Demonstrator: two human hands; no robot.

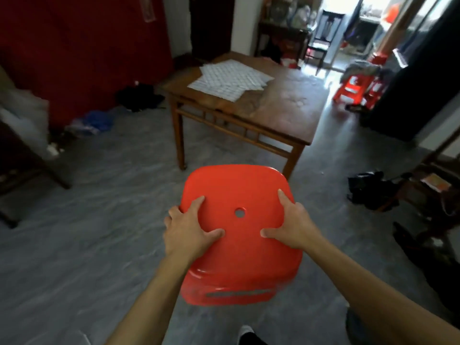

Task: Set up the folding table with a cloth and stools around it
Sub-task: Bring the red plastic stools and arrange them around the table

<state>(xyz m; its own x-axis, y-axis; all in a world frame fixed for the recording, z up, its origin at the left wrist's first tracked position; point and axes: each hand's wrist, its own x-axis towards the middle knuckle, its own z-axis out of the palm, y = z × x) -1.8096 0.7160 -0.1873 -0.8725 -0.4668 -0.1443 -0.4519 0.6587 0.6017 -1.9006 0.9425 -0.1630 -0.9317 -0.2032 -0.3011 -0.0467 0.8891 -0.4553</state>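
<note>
Both hands are on a red stool [239, 235], held up in front of the person above the grey floor [99, 220], seat facing up. The left hand [189, 230] grips the seat's left edge: thumb and forefinger lie spread on top, the other fingers curl over the rim. The right hand [291, 225] does the same at the right edge, thumb and forefinger apart on the seat, the rest wrapped out of sight. A small round hole [240, 212] sits in the seat between the two thumbs. Just beyond the stool stands the wooden table [281, 120], its near corner leg close behind the seat's far edge. A checked cloth [231, 79], folded and rumpled, lies on the table's far left part, not spread out. More red stools [353, 87] stand on the floor past the table's right side, near the bright doorway.
</note>
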